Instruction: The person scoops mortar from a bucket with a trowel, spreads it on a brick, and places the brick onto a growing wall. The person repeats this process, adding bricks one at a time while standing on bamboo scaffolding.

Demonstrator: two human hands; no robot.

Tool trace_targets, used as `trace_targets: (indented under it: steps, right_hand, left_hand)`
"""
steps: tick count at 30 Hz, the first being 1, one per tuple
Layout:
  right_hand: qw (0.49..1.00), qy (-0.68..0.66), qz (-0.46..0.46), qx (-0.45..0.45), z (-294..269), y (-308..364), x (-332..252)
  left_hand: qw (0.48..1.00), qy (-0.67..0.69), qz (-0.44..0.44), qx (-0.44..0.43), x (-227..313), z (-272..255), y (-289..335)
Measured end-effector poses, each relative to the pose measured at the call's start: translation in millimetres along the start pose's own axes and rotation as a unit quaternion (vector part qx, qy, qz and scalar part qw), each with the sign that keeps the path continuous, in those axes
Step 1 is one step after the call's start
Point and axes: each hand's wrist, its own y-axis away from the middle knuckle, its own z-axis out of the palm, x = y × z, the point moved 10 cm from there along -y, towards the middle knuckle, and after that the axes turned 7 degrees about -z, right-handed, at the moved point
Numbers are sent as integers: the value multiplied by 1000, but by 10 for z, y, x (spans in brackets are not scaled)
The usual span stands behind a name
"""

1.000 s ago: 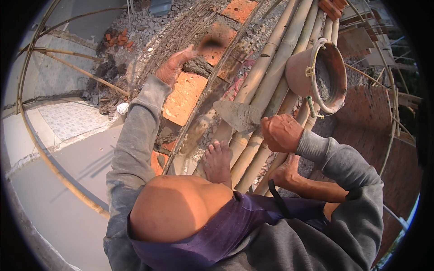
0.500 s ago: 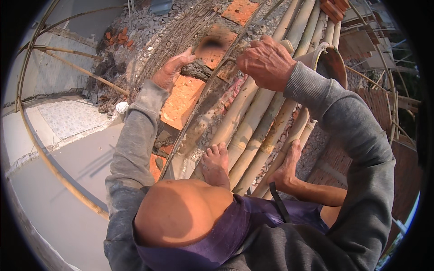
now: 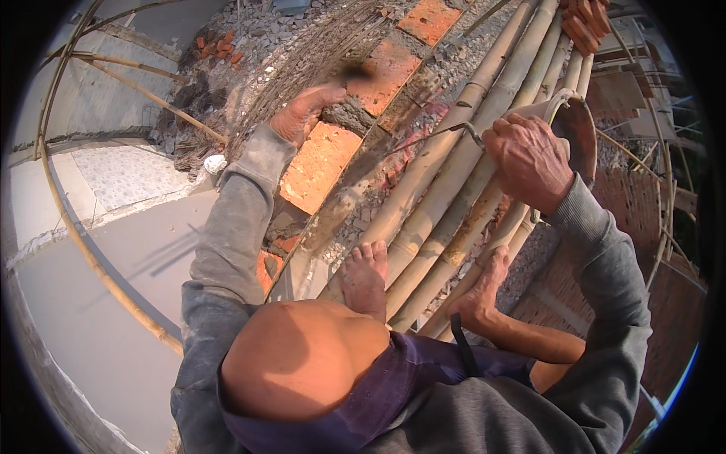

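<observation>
My right hand is closed around the handle of a trowel, whose thin blade shows nearly edge-on above the bamboo poles. To the left, my left hand reaches out beside the row of orange bricks, its fingers stretched and not wrapped around anything. Its fingertips lie by the edge of one brick; whether they touch it I cannot tell. Grey mortar sits between that brick and a nearer, sunlit brick.
My bare feet rest on bamboo poles laid side by side. A mortar-smeared bucket stands beyond my right hand. Stacked bricks lie at the far right, rubble at the far left. A curved bamboo pole crosses the left side.
My right hand has moved right, away from the bricks and toward the bucket, and the trowel blade now shows. The left hand stays beside the bricks; the whole view has shifted slightly.
</observation>
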Motion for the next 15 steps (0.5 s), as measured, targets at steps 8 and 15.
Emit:
trace_targets:
  steps: [8,15]
  right_hand:
    - [993,42,-57,97,-38,-427,-647]
    - [991,77,-50,96,-79,-645,-309]
  left_hand:
    - [999,-18,-23,28,-36,36,76]
    - [996,-73,-18,54,-89,-34,61]
